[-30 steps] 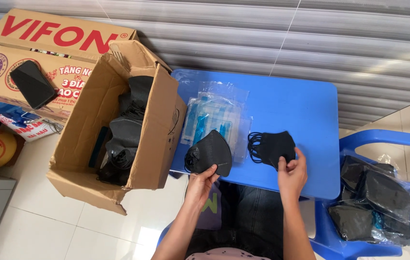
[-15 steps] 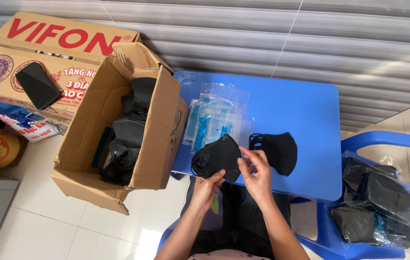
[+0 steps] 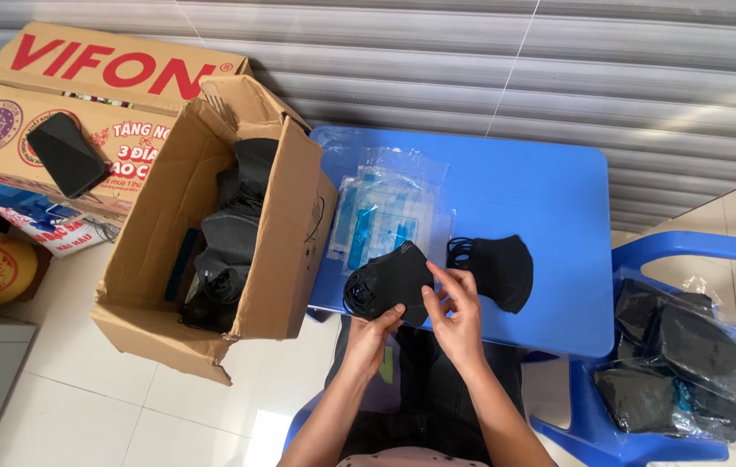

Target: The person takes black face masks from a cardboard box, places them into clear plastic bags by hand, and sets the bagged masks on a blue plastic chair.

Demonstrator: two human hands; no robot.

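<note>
Your left hand (image 3: pixel 370 333) pinches the folded black fabric face mask (image 3: pixel 389 281) from below, over the blue plastic bench (image 3: pixel 549 195) edge; your right hand (image 3: pixel 454 316) touches its right side, fingers spread; keep it flat; another black mask (image 3: pixel 497 270) lies just right.

Single head cam, looking steeply down from close above; blue table (image 3: pixel 549 199) just beyond the fingers (image 3: pixel 437 278), cardboard box (image 3: pixel 286 251) to their left.

A small blue plastic table (image 3: pixel 549 199) carries a stack of clear plastic sleeves (image 3: pixel 385 216) near its left side and one black face mask (image 3: pixel 502 268) lying near its front edge.
</note>
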